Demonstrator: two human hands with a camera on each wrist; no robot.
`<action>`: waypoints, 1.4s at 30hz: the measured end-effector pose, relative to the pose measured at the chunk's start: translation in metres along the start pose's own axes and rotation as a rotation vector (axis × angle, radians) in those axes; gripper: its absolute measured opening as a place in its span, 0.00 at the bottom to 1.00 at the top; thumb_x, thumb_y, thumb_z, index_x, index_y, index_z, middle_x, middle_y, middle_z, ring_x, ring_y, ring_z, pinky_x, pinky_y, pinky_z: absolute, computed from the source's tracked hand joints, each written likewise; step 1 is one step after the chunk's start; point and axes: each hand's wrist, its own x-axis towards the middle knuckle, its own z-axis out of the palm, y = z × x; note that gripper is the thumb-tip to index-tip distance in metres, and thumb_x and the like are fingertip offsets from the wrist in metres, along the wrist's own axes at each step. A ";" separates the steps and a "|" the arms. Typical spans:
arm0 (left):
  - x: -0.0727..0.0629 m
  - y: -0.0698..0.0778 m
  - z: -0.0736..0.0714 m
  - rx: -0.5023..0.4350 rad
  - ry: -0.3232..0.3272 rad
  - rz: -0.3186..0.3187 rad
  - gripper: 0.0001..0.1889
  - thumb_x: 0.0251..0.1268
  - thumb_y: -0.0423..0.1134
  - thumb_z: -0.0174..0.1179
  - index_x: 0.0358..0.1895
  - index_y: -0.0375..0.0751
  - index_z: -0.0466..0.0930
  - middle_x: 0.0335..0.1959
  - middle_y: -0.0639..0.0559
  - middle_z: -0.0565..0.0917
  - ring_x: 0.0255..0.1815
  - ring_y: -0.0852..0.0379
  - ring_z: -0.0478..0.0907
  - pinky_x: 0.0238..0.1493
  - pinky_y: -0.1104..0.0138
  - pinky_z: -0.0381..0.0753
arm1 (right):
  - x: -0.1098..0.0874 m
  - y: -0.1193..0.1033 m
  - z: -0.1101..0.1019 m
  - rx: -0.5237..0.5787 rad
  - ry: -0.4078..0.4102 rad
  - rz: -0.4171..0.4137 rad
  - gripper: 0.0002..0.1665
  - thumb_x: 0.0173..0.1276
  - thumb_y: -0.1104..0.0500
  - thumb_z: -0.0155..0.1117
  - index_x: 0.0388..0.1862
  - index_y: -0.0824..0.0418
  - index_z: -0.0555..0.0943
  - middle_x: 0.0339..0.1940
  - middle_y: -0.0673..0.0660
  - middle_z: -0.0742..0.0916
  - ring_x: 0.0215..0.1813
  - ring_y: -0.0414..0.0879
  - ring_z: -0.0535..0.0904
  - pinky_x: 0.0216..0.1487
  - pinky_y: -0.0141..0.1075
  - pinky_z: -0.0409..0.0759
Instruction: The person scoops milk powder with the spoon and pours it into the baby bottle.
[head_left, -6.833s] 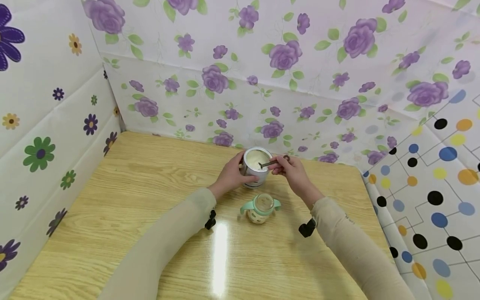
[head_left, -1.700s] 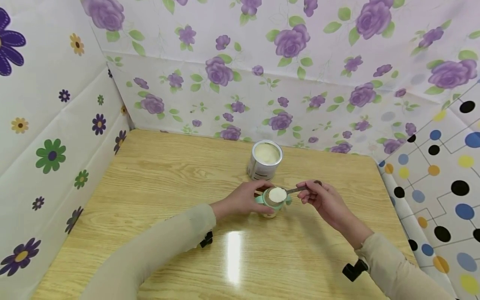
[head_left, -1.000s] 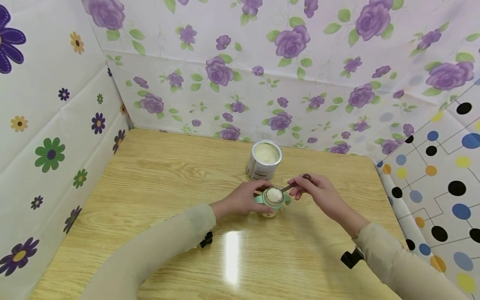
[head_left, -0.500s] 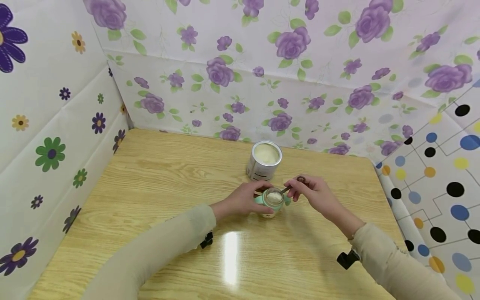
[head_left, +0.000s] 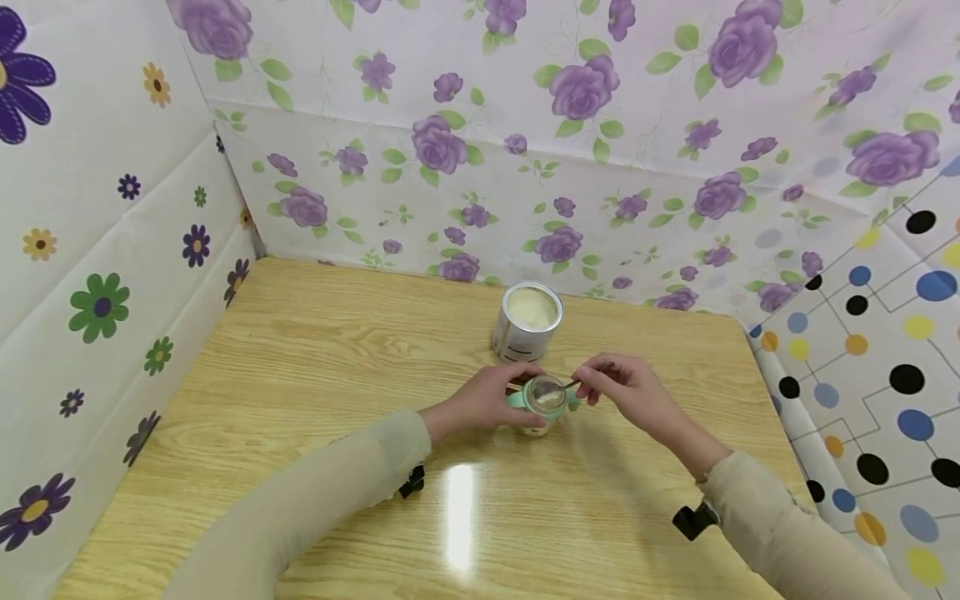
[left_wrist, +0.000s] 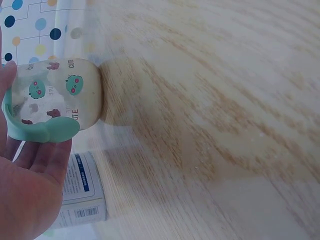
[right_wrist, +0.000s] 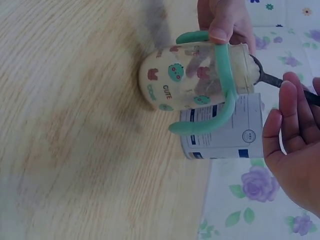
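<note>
My left hand grips a clear baby bottle at its mint-green collar, holding it upright on the table. Two green handles curve from the collar, and green and brown cartoon prints cover the body. My right hand pinches the dark handle of a spoon. The spoon's bowl is tilted into the bottle's open mouth, where pale powder shows. Just behind the bottle stands an open silver can, nearly full of cream-coloured powder.
The light wood table meets a purple-rose cloth wall close behind the can. Flower-print cloth borders the left side, and dotted cloth the right. Black cameras hang at both wrists.
Earlier the left hand held the can while the spoon dipped into it. The left hand then moved to the bottle; the heaped spoon came over its mouth and tipped, its powder dropping in.
</note>
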 end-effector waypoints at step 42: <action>-0.002 0.002 0.000 0.035 0.006 -0.012 0.38 0.59 0.50 0.82 0.73 0.52 0.77 0.65 0.56 0.84 0.67 0.55 0.79 0.71 0.57 0.79 | -0.008 -0.010 0.003 -0.201 -0.009 -0.147 0.09 0.83 0.63 0.62 0.54 0.61 0.87 0.37 0.52 0.92 0.37 0.55 0.88 0.41 0.40 0.88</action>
